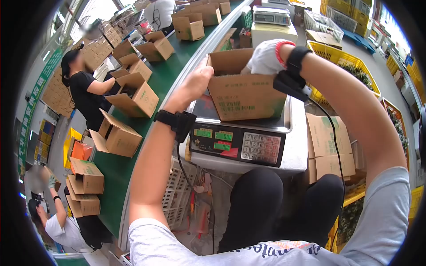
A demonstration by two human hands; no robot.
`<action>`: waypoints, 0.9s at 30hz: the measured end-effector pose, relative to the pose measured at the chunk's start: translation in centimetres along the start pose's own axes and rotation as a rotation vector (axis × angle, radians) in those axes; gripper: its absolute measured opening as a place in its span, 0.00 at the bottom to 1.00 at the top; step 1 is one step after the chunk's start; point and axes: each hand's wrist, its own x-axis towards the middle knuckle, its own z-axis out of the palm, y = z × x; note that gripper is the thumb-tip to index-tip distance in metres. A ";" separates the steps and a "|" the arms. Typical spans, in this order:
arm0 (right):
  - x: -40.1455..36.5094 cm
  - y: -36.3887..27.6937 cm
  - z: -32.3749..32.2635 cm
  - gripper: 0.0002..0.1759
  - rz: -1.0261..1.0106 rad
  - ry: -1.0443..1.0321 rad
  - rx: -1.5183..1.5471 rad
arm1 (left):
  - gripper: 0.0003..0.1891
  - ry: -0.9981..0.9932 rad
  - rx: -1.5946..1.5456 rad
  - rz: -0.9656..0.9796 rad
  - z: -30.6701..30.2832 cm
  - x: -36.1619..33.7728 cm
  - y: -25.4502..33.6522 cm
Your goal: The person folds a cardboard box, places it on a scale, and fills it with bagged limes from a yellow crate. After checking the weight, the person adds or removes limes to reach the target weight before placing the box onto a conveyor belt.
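Note:
An open cardboard box with green print rests on the pan of a digital scale, whose green displays are lit. My bare left hand grips the box's left rim, fingers closed over the edge. In a white knit glove with a red cuff, my right hand reaches down over the right side into the box. Its fingers are hidden by the box wall, so what they touch or hold does not show. Both wrists wear black straps with a device and a cable.
Left of me runs a green conveyor belt carrying several open boxes. Two people work on its far side, another at the far end. Yellow crates of leafy produce and flattened cardboard lie right. A second scale stands ahead.

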 end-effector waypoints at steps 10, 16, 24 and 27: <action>2.9 1.7 3.5 0.20 -0.021 0.221 0.309 | 0.17 -0.029 0.192 0.220 -1.2 2.8 -3.4; 4.4 3.0 6.6 0.20 0.009 0.443 -0.141 | 0.19 -0.021 0.093 0.178 -0.4 0.7 -1.4; -0.2 -0.5 1.9 0.15 -0.211 0.447 0.650 | 0.20 -0.082 0.104 0.035 -0.5 0.4 0.4; 0.2 -0.1 2.2 0.17 -0.222 0.617 0.402 | 0.19 -0.082 0.064 0.045 -0.7 0.0 0.2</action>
